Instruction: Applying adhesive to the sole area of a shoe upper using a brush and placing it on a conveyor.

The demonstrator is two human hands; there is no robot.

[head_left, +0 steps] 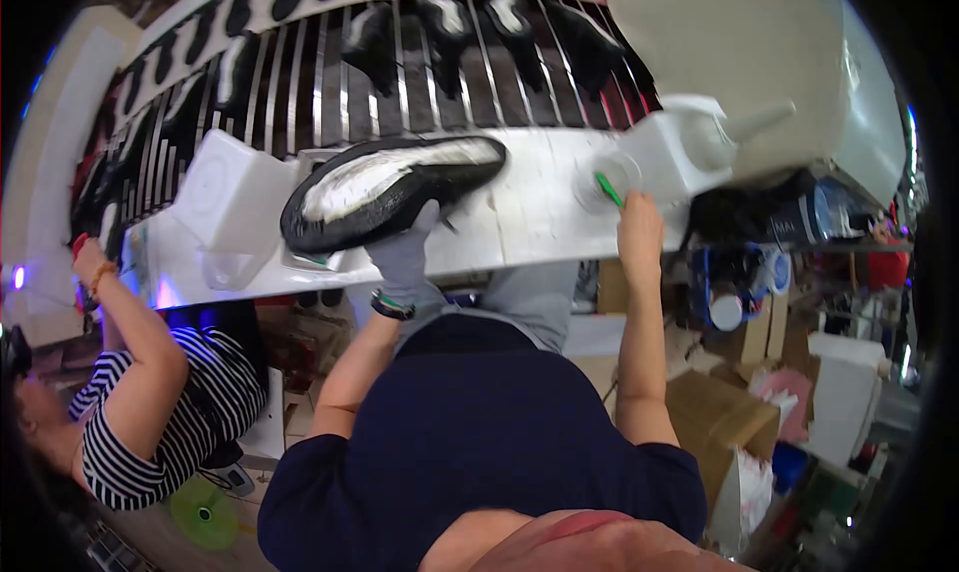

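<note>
My left hand (402, 257), in a grey glove, grips a black shoe upper (440, 180) above the white bench. The shoe's underside faces up, with a streaky white coating over much of it. Out to the right, my bare right hand (640, 222) is closed on the green handle of a brush (606, 186). The lower end of the brush is over or in a pale round dish (589, 194); its bristles do not show clearly. Beside that dish lies a white plastic jug (689, 137).
A slatted conveyor (300, 82) runs past the bench (519, 212), carrying several black shoe uppers with white undersides. Left of my shoe is a white plastic container (225, 192). A co-worker in a striped shirt (200, 402) sits at left. Cardboard boxes (719, 412) stand at lower right.
</note>
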